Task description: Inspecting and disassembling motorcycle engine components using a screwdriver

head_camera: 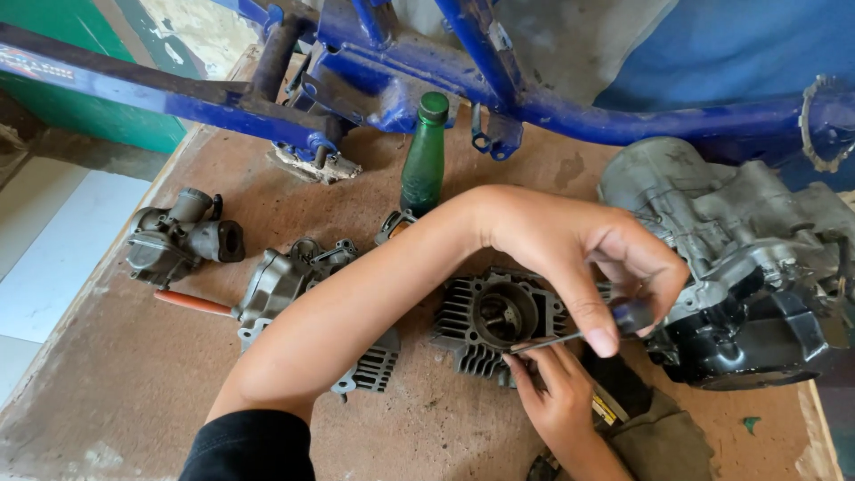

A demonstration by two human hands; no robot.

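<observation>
Over the middle of the worn brown board, your two hands meet on a thin dark metal screwdriver, which lies nearly level just above the grey finned aluminium engine cylinder. Your left hand reaches across from the left, wrist bent down, thumb and forefinger pinched tight on the tool's dark handle end, likely to turn or steady it. Your right hand comes up from below, fingertips closed lightly on the shaft, seemingly to guide the tip toward the cylinder's open bore. Just to the right sits the large grey and black engine crankcase, close enough to work on. Left of the cylinder lies a grey finned cylinder head, touching an orange-handled tool; farther left rests a grey carburettor. Behind stand a green glass bottle and a blue tubular motorcycle frame.
</observation>
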